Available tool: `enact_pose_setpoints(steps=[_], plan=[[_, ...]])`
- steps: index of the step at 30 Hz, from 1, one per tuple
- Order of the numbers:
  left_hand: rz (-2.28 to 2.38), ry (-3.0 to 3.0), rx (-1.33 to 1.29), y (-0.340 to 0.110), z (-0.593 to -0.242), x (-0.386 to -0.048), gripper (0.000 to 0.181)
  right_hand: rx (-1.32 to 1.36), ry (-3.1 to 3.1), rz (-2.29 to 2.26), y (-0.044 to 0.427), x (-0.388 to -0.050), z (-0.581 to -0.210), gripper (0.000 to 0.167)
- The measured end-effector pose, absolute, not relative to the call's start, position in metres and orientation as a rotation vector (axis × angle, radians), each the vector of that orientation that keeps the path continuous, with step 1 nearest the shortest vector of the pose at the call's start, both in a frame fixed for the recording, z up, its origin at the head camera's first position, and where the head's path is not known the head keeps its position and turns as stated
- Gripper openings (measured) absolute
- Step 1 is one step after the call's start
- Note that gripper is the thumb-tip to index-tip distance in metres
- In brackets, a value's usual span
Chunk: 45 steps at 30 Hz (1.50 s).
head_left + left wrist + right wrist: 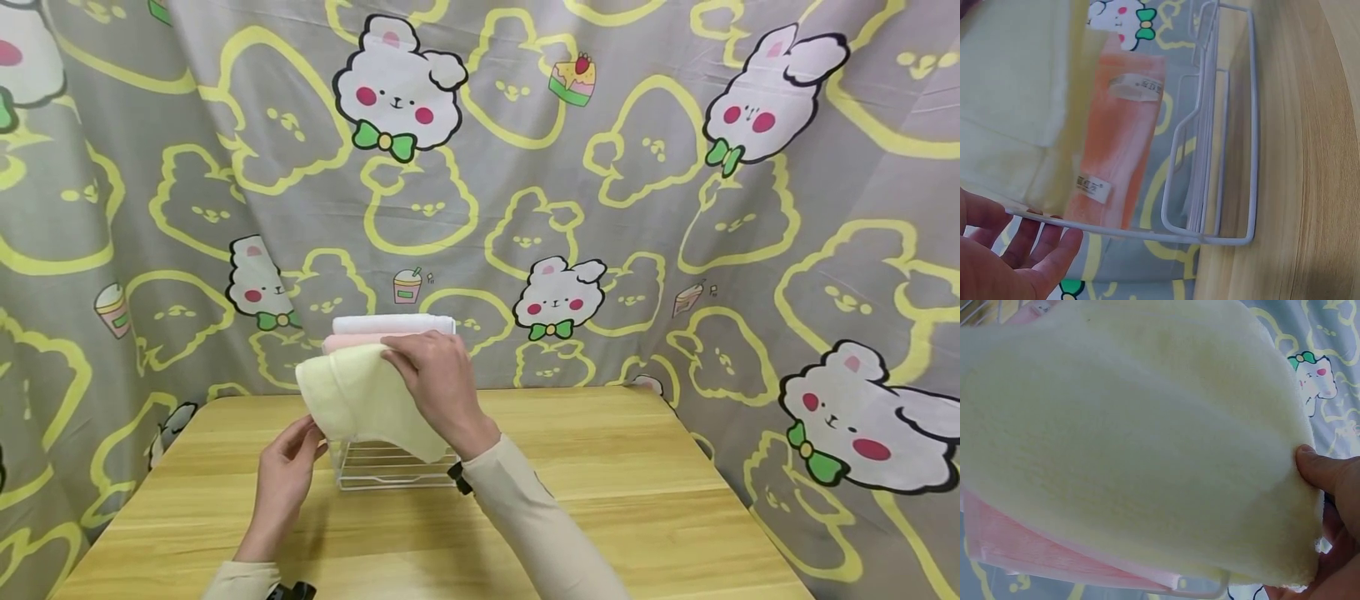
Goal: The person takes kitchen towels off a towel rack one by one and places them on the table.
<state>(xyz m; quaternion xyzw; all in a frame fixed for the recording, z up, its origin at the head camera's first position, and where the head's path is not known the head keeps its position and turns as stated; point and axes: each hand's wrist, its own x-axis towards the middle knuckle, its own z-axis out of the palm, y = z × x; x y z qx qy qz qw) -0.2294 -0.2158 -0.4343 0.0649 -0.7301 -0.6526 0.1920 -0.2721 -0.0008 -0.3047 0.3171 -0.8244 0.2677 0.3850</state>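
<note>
A pale yellow towel (360, 392) hangs over a white wire rack (341, 479). My right hand (442, 383) pinches the towel's upper right edge between thumb and fingers, as the right wrist view also shows. Low at the left side, my left hand (287, 458) has its fingers curled about the rack's wire, close to the towel's lower corner. Behind the yellow towel hang a pink towel (351, 340) and a white towel (393, 323). White labels (1094, 187) show on the pink one in the left wrist view. The yellow towel hides much of the rack.
The rack stands on a wood-grain table (600, 467). A grey curtain (480, 192) with yellow outlines and white cartoon animals hangs behind the table and along both sides.
</note>
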Motion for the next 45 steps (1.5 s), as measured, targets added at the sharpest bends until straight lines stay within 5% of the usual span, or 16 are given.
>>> enact_pose_setpoints(steps=[45], plan=[[-1.687, -2.187, 0.282, -0.218, -0.437, -0.227, 0.043, 0.843, -1.889, 0.757, 0.023, -0.215, -0.285, 0.016]])
